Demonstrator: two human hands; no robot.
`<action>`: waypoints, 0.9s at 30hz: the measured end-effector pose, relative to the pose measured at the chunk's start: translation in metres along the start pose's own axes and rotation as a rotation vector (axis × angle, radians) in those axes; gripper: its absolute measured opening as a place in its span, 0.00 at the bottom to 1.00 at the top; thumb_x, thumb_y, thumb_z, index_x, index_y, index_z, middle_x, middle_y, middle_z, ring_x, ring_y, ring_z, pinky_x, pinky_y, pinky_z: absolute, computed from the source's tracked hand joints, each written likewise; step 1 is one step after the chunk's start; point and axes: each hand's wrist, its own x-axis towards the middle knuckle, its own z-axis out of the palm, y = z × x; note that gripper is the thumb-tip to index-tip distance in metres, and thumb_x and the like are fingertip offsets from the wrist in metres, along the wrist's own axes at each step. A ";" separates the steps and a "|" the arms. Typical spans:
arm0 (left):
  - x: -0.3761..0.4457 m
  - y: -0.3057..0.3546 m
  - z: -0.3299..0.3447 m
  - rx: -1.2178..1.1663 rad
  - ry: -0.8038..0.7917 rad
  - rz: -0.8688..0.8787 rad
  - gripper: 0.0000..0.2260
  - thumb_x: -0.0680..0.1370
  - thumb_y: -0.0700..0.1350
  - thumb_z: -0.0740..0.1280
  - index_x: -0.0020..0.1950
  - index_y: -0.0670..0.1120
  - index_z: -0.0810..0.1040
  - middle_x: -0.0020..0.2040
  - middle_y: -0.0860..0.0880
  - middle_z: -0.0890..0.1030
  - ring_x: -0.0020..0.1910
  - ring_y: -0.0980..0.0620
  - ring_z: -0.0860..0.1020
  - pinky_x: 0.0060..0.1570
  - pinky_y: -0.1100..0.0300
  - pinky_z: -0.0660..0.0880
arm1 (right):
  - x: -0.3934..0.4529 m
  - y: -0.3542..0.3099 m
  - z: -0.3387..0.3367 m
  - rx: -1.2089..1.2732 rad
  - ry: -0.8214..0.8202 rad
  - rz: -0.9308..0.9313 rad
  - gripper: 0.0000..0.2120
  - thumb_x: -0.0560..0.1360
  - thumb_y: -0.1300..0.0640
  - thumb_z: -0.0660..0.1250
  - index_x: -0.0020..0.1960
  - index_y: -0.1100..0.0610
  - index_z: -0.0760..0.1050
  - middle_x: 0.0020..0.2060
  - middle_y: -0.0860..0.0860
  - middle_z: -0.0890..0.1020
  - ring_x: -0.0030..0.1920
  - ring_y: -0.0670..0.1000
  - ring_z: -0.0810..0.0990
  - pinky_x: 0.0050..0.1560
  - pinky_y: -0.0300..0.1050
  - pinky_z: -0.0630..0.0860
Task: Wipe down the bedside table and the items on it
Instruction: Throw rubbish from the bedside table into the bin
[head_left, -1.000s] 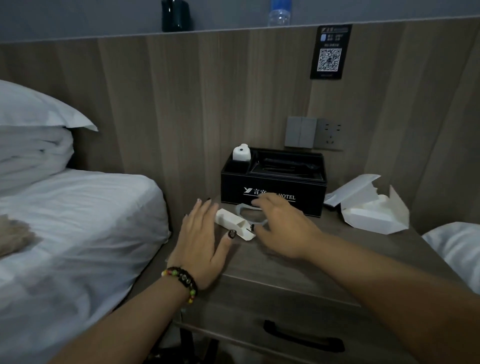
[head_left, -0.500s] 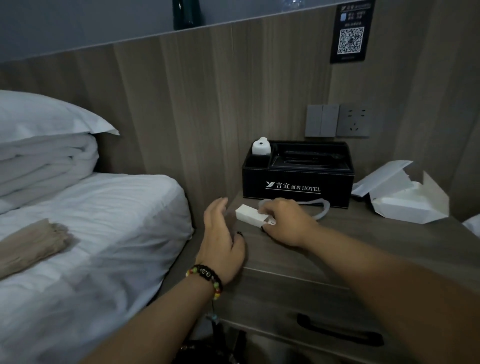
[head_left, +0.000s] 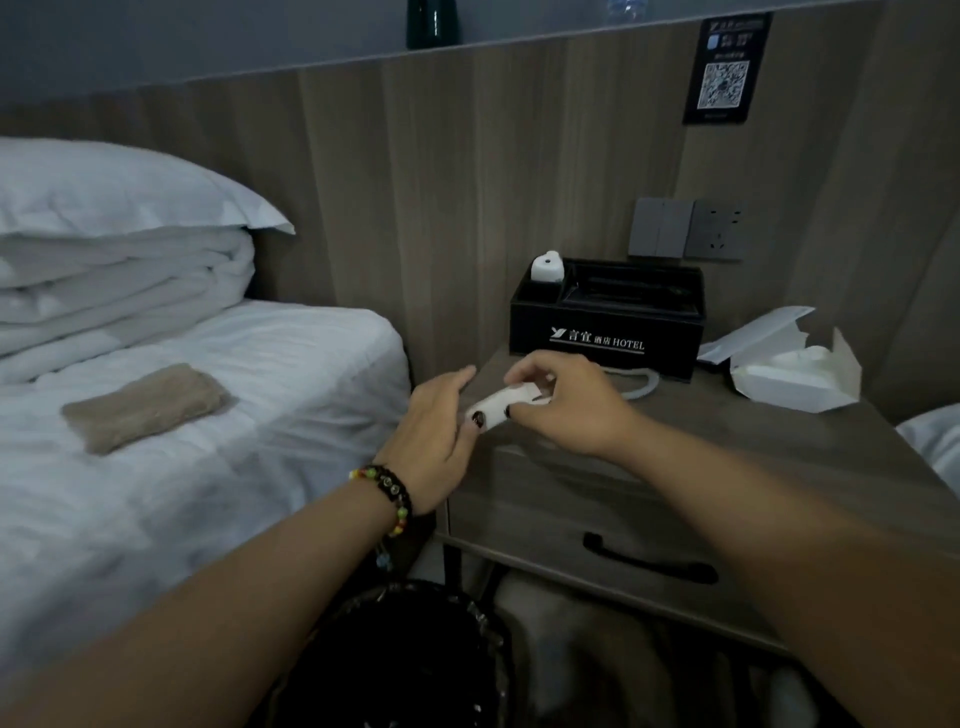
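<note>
Both hands on white charger above bedside table

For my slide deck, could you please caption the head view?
Both hands lift a small white charger off the bedside table, before a black hotel box.
</note>
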 end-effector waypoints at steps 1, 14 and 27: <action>-0.006 0.002 -0.003 -0.018 -0.018 -0.003 0.24 0.80 0.45 0.58 0.74 0.40 0.60 0.70 0.43 0.68 0.68 0.50 0.64 0.66 0.66 0.56 | -0.007 -0.006 0.003 0.067 0.010 0.008 0.10 0.68 0.63 0.73 0.48 0.53 0.79 0.40 0.43 0.79 0.38 0.37 0.75 0.39 0.25 0.68; -0.132 -0.018 0.006 -0.134 -0.200 -0.227 0.18 0.79 0.49 0.61 0.66 0.43 0.71 0.59 0.49 0.75 0.58 0.54 0.72 0.58 0.62 0.67 | -0.082 -0.009 0.124 0.435 -0.073 0.491 0.07 0.67 0.61 0.72 0.38 0.50 0.77 0.38 0.54 0.82 0.46 0.58 0.84 0.51 0.59 0.80; -0.224 -0.057 0.060 -0.127 -0.461 -0.790 0.16 0.80 0.45 0.62 0.67 0.44 0.69 0.63 0.46 0.74 0.61 0.50 0.74 0.57 0.61 0.69 | -0.103 0.007 0.171 -0.217 -0.741 0.266 0.26 0.76 0.55 0.66 0.72 0.57 0.64 0.68 0.57 0.70 0.67 0.56 0.71 0.64 0.48 0.72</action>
